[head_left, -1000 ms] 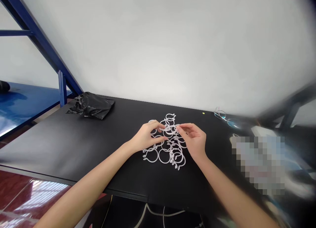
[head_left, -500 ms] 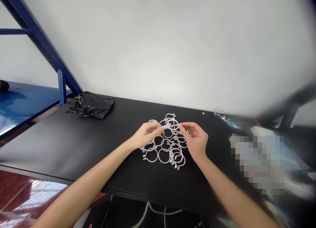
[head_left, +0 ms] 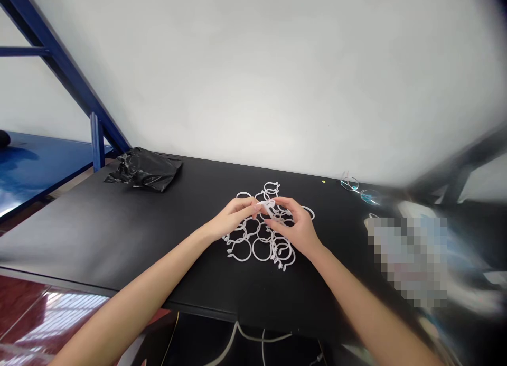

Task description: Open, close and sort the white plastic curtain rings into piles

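Note:
My left hand (head_left: 238, 216) pinches a white plastic ring (head_left: 266, 203) between thumb and fingers, holding it just above a loose pile. My right hand (head_left: 295, 224) curls around the other side of the same ring, its index fingertip at the ring's top and its thumb lower down. The ring is seen nearly edge-on and partly covered by fingers. Below both hands, several white open rings (head_left: 262, 259) with small knobbed ends lie overlapping on the black table (head_left: 206, 281). Part of the pile is hidden under my hands.
A crumpled black plastic bag (head_left: 148, 170) lies at the back left. Eyeglasses (head_left: 369, 197) rest at the back right, near a small yellow speck (head_left: 324, 181). Blurred packaging (head_left: 407, 265) sits at the right. A white wall stands behind; cables (head_left: 229, 347) hang below the front edge.
My right hand has moved left and closed in on the ring in my left hand. The ring now appears turned more downward. My left hand has hardly moved.

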The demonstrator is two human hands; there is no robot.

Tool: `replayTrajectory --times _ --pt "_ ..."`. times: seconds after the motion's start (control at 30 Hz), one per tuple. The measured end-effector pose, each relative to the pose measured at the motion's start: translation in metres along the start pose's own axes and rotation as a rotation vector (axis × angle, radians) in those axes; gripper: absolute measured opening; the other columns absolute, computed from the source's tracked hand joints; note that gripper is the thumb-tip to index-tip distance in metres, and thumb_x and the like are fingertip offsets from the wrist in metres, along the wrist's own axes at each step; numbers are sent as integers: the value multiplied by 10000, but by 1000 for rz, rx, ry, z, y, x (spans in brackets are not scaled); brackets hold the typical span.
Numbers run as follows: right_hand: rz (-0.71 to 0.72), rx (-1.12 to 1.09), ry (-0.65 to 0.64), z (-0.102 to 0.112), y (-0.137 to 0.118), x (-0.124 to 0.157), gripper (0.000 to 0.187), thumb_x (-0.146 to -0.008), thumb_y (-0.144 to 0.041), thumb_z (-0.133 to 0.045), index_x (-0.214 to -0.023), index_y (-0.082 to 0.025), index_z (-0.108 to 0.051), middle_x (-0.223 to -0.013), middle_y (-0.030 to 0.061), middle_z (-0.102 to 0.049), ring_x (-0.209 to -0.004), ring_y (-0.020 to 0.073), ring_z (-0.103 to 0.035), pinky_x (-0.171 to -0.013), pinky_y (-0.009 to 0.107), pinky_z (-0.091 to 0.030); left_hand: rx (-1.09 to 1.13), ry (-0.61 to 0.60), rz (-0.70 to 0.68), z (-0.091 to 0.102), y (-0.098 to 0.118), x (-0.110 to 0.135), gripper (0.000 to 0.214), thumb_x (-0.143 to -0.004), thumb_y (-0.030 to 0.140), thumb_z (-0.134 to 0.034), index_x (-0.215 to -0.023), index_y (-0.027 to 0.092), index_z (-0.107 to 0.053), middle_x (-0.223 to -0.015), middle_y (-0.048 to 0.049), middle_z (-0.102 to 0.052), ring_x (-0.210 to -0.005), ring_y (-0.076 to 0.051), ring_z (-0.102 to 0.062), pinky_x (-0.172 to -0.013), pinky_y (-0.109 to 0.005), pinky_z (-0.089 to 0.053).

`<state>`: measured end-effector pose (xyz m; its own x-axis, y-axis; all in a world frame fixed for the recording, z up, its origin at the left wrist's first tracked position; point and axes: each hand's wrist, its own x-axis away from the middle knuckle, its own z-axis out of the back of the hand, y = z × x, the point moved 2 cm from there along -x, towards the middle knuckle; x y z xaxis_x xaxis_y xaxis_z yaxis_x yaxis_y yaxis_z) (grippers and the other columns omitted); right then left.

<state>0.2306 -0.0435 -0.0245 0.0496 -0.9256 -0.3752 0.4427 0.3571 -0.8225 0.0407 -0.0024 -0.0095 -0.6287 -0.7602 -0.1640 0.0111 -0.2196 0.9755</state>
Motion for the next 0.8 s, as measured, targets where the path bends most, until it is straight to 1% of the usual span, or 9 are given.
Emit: replayTrajectory --times 0.07,0.13,0.2,0.33,0.43,0.5,0.6,0.7,0.8 --pt "15 21 -36 -2 -1 1 393 -741 -337 -772 -1092 -259 -613 -1075 50 -702 -1048 251 -657 -955 447 -512 61 17 13 -1 0 0 446 -924 488 -483 -619 170 -557 -930 -70 -705 -1002 -233 -623 -923 -400 -501" --pt "28 -4 -31 -3 -2 2 282 -786 -318 -730 -1039 -247 -629 -1000 45 -713 -974 235 -678 -912 422 -530 88 34 37 -2 0 0 445 -915 500 -495 -646 163 -605 -882 -86 -706 -1017 -255 -632 -915 -417 -516" --pt "22 -45 -5 -3 -2 1 190 -807 -309 -710 -970 -235 -646 -927 39 -716 -898 220 -689 -866 404 -546 105 23 56 -2 1 0 427 -911 495 -502 -713 152 -660 -866 -98 -705 -1016 -269 -639 -909 -428 -525" --pt "30 -142 5 0 -1 -1 77 -798 -271 -716 -831 -221 -668 -950 55 -719 -901 222 -688 -834 396 -555 227 -51 48 0 1 -1 338 -904 419 -513 -838 155 -712 -1038 -107 -691 -1064 -272 -632 -973 -426 -503" --pt "15 -176 88 5 1 -3 72 -782 -255 -726 -742 -210 -686 -938 64 -722 -889 228 -691 -805 397 -560 206 -32 26 4 0 -1 324 -915 370 -479 -841 157 -712 -1093 -104 -667 -1095 -265 -620 -992 -407 -491" --pt "-28 -184 190 9 3 -5 75 -762 -251 -744 -722 -205 -700 -919 69 -728 -884 238 -696 -796 402 -563 39 3 -29 5 0 0 360 -932 353 -453 -737 155 -682 -1057 -100 -662 -1067 -250 -621 -961 -383 -497" --pt "-65 -207 285 13 8 -7 56 -737 -234 -763 -768 -203 -729 -965 79 -731 -917 248 -698 -816 408 -570 -365 17 -150 0 1 3 352 -936 331 -474 -674 159 -632 -1027 -93 -647 -972 -216 -616 -884 -354 -498" --pt "-61 -194 263 11 10 -6 113 -740 -218 -756 -853 -208 -747 -1015 82 -732 -942 249 -702 -842 412 -579 -662 16 -241 -7 -2 4 232 -914 315 -535 -777 168 -651 -1038 -93 -638 -945 -211 -597 -890 -377 -480" --pt "-34 -115 200 6 10 -3 117 -780 -210 -716 -890 -213 -754 -1017 81 -740 -979 254 -699 -868 421 -582 -760 41 -267 -8 -6 3 197 -908 312 -567 -809 167 -657 -1008 -90 -637 -941 -213 -592 -879 -378 -485"
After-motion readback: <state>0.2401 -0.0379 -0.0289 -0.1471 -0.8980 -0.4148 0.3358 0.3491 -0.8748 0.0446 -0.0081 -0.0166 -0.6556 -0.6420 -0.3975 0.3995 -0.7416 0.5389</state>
